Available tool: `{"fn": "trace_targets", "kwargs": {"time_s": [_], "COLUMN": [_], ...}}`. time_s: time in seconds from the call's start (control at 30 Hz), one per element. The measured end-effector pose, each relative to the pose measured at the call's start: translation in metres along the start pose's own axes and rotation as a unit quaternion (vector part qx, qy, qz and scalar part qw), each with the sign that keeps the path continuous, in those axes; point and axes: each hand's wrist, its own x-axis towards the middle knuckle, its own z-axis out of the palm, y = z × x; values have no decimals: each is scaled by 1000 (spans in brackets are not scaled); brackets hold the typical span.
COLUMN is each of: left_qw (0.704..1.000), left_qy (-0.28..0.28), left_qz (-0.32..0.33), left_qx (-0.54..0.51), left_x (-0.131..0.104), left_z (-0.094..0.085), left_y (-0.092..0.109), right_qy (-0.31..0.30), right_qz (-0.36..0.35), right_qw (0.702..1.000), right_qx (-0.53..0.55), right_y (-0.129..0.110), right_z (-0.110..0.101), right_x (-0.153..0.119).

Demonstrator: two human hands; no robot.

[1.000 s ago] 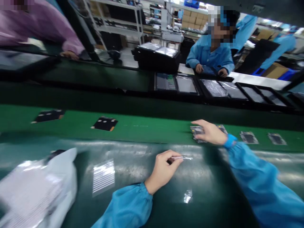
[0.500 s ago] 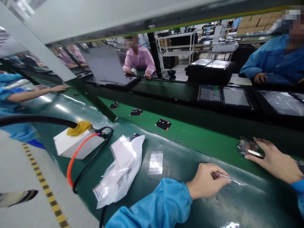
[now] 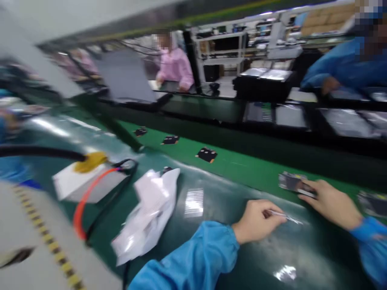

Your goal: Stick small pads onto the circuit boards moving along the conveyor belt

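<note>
My left hand (image 3: 261, 220) is closed in a pinch on a thin clear sheet (image 3: 293, 219) with small dots, seen nearly edge-on above the green bench. My right hand (image 3: 334, 203) grips a circuit board (image 3: 292, 182) by its near end, thumb and fingers around a dark part with a pale strip. The board is over the bright green belt (image 3: 248, 165). A second circuit board (image 3: 373, 203) lies further right, partly cut off by the frame. Left of my left hand, a dotted sheet (image 3: 194, 202) lies flat on the bench.
A white plastic bag (image 3: 163, 209) with dotted sheets lies beside a white box (image 3: 90, 181) with an orange hose (image 3: 79, 221). Several black boards (image 3: 206, 154) sit along the belt. Co-workers in pink (image 3: 177, 66) and blue (image 3: 335, 64) sit across the line.
My right hand has moved left with the circuit board, closer to my left hand. The second board has come into view at the right. The whole view has shifted and blurred.
</note>
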Motion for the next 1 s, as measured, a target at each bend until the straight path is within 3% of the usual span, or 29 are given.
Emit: {"fn": "trace_targets", "kwargs": {"time_s": [0.13, 0.23, 0.4, 0.47, 0.57, 0.67, 0.73, 0.83, 1.0], "left_qw": [999, 997, 995, 995, 995, 995, 996, 997, 996], "left_qy": [8, -10, -10, -5, -4, -13, -16, -17, -23], "left_qz": [37, 73, 94, 90, 85, 79, 72, 60, 64], "left_qx": [26, 32, 40, 49, 56, 57, 55, 52, 50], "left_x": [7, 14, 13, 13, 13, 11, 10, 9, 9], "left_z": [-8, -13, -15, -15, -15, -14, -14, -13, -13], "left_y": [-1, -4, -3, -3, -3, -4, -4, -4, -1], "right_qy": [-55, -1, 93, 98, 69, 12, -19, -45, -9], "right_qz": [-20, 22, 110, 125, 139, 128, 115, 96, 100], "right_qw": [992, 966, 838, 827, 812, 730, 694, 697, 745], "right_qx": [108, 256, 526, 540, 563, 671, 711, 709, 660], "right_y": [-41, -41, -31, -32, -41, -57, -67, -81, -98], "right_z": [-28, -40, -56, -59, -61, -64, -67, -70, -66], "right_x": [7, 10, -9, -16, -27, -36, -40, -44, -50]}}
